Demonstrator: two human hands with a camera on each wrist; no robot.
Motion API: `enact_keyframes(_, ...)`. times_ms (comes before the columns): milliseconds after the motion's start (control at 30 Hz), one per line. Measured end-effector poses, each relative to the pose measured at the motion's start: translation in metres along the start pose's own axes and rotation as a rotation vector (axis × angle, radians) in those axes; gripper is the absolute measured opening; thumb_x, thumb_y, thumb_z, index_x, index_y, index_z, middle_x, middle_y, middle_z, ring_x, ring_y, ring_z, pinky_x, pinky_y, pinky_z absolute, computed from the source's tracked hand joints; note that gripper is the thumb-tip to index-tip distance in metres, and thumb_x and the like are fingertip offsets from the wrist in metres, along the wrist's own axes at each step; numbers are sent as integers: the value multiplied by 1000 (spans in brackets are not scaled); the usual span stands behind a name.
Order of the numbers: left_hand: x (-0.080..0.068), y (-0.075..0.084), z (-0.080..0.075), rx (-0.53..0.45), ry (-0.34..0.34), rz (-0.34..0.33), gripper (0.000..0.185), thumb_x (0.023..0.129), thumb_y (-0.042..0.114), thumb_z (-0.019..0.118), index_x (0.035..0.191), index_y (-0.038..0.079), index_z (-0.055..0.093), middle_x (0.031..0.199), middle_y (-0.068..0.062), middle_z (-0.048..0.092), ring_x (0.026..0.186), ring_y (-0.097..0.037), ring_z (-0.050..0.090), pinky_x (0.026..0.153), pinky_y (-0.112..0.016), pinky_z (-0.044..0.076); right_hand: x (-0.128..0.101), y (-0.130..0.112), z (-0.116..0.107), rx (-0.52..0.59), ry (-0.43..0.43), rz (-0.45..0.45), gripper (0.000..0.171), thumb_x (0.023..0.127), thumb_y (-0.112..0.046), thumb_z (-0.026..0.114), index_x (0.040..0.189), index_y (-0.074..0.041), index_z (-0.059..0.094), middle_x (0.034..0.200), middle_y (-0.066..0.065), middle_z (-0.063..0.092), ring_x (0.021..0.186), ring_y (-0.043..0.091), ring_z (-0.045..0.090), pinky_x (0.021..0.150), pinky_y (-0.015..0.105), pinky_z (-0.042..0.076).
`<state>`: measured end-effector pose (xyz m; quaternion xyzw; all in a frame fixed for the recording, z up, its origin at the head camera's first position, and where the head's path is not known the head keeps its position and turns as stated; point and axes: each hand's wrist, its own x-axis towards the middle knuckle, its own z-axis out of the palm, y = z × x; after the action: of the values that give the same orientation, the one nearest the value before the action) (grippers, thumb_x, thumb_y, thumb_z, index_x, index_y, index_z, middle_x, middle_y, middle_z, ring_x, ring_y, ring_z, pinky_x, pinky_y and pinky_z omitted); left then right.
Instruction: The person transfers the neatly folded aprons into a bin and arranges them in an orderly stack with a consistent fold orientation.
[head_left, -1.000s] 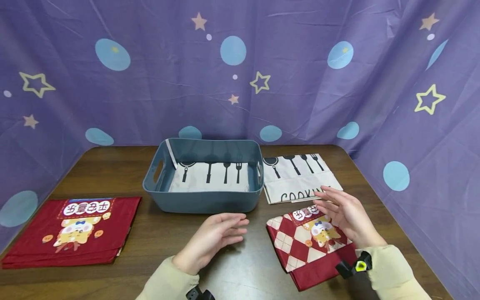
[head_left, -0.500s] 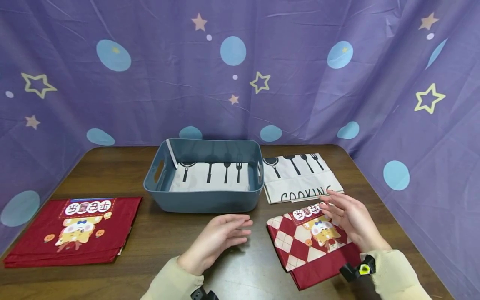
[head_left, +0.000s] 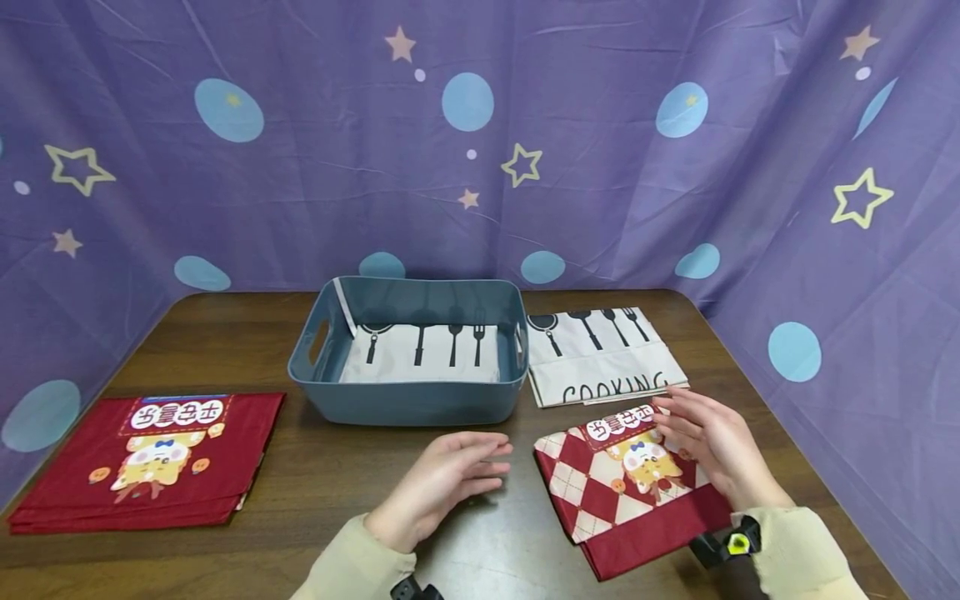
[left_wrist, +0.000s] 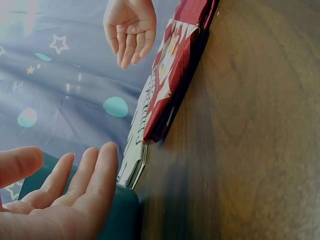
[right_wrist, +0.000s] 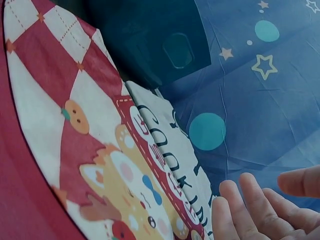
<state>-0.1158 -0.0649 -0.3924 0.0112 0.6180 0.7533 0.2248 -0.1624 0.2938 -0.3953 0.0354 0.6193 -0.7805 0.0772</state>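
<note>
Red-and-cream checked folded cloth with a cartoon bear print [head_left: 626, 487] lies flat near the front right of the dark wooden bench [head_left: 300, 475], its far edge just beside a white folded cloth printed COOKING [head_left: 600, 358]. The right hand [head_left: 708, 442] hovers over the checked cloth's far right part, fingers straight and loose, grasping nothing. The left hand [head_left: 446, 483] hangs above bare bench left of that cloth, palm turned inward, fingers relaxed and empty. Behind it stands a grey-blue plastic bin [head_left: 408, 400] holding a white utensil-print cloth [head_left: 420, 354]. A red folded cloth [head_left: 150, 462] lies at the far left.
</note>
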Motion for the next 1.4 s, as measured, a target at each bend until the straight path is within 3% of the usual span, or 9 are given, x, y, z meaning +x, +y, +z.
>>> enact_keyframes(567, 3, -1, 7, 4, 5, -22, 47, 101, 21, 55, 135, -11, 48, 138, -29, 54, 108, -22, 66, 95, -36, 56, 0, 0, -16, -22, 86, 39, 14, 102, -20, 55, 100, -28, 67, 98, -8, 76, 86, 9, 73, 80, 24, 59)
enact_keyframes(967, 5, -5, 12, 7, 10, -51, 49, 101, 20, 55, 138, -10, 46, 140, -28, 53, 113, -28, 64, 95, -40, 55, 1, 1, -27, -19, 109, -6, 12, 101, -18, 58, 100, -26, 67, 96, -7, 76, 86, 8, 73, 80, 23, 59)
enact_keyframes(1400, 8, -14, 18, 9, 15, -73, 48, 101, 19, 54, 138, -10, 46, 138, -27, 55, 112, -28, 64, 94, -42, 56, 5, 1, -33, -75, 162, -76, 22, 102, -16, 54, 94, -30, 69, 92, -11, 76, 84, 5, 73, 76, 20, 59)
